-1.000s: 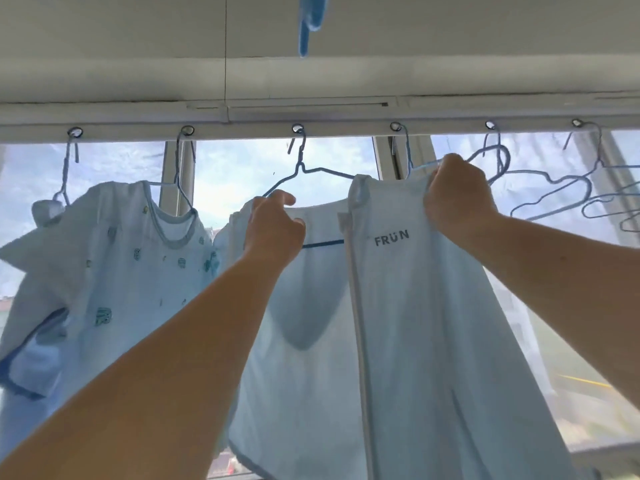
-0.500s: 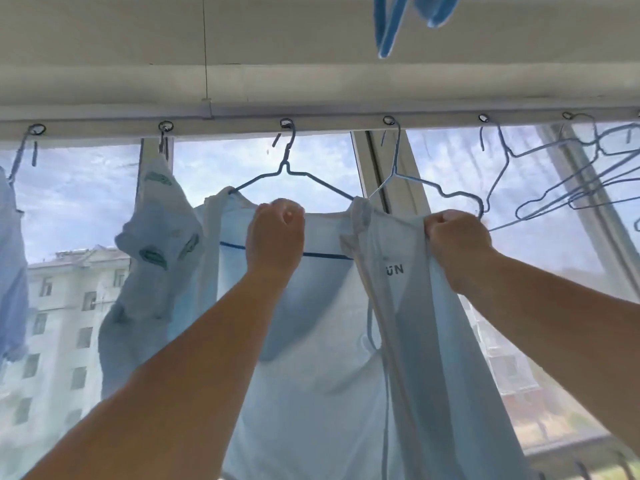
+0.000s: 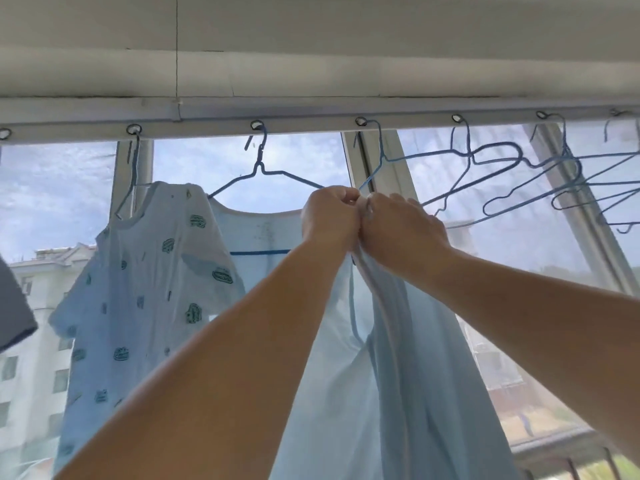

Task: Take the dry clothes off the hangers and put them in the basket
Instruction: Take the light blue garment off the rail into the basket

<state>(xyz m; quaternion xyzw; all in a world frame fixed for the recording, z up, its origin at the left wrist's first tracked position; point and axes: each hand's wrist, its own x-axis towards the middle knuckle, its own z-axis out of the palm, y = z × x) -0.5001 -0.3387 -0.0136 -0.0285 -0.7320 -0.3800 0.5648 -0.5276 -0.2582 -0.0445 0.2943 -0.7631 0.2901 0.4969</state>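
Pale blue plain garment (image 3: pixel 408 358) bunched between my left hand (image 3: pixel 329 220) and right hand (image 3: pixel 401 230), both grips clenched on its top edge, below blue wire hanger (image 3: pixel 415 157), no lettering legible, printed shirt (image 3: pixel 145 271) hung left.

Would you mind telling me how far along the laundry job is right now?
Done: several bare blue hangers hang at the right. In hand: the left hand and right hand both grip the plain pale-blue garment, bunched together. Left: the printed shirt remains on its hanger; no basket is visible.
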